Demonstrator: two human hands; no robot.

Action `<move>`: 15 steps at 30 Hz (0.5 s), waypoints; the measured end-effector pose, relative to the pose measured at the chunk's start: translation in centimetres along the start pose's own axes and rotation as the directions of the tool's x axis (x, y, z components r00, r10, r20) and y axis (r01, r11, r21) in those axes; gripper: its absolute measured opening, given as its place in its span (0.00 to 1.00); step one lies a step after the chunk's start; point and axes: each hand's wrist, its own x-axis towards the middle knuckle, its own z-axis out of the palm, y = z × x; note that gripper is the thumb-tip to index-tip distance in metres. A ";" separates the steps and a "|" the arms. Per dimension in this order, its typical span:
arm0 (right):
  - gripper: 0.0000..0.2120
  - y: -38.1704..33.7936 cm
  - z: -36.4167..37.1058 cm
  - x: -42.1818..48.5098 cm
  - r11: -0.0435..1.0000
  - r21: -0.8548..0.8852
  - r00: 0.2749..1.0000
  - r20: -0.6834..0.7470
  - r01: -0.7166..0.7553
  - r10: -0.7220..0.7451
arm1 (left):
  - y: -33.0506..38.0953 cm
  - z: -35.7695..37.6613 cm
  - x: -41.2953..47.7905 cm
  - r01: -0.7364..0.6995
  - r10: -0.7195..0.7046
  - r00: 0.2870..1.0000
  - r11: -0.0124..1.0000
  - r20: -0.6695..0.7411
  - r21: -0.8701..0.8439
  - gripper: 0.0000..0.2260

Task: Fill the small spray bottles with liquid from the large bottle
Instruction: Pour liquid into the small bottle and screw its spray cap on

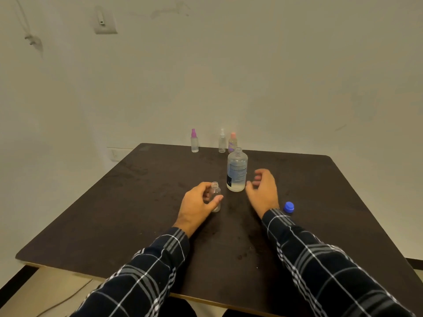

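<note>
**Left hand on an uncapped small bottle, right hand loose beside the large one**

The dark surface [137, 202] carries everything in view. Near its middle stands the large bottle [237, 172], upright, uncapped, clear, with a printed label and liquid inside. Its blue cap [288, 207] lies on the surface at about 4 o'clock from it, just past the right wrist.

At about 7 o'clock from the large bottle, close but apart from it, stands a small bottle [215, 191], upright on the surface with no spray top on its neck. The left hand [199, 207] grips it, fingers [217, 199] wrapped round its body from the left side with the thumb across the front.

The right hand [263, 191] is at 3 o'clock from the large bottle, just beside it. Its fingers [259, 172] are loosely curled and hold nothing; whether the thumb touches the bottle's base cannot be told.

At the surface's far edge, toward 12 o'clock, three more small spray bottles stand upright with their tops on: a pink-topped bottle [194, 141] to the left, then a white-topped bottle [222, 141] and a peach-topped bottle [232, 141] close together, directly behind the large bottle.

Both forearms wear dark plaid sleeves [320, 259].
</note>
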 end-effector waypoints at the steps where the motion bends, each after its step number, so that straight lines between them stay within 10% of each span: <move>1: 0.26 0.1 0.1 0.9 0.999 0.020 0.999 -0.003 -0.046 0.047 | 0.2 0.6 -0.1 0.033 -0.034 0.999 0.998 -0.014 -0.044 0.18; 9: 0.48 -0.3 2.9 4.9 0.976 0.150 0.973 0.189 -0.159 0.129 | 1.0 3.4 -1.0 0.080 -0.098 0.992 0.977 -0.085 -0.198 0.16; 15: 0.33 -0.6 3.8 4.6 0.978 0.188 0.976 0.214 -0.090 0.049 | 0.6 3.4 -0.5 0.113 -0.121 0.991 0.983 -0.047 -0.143 0.15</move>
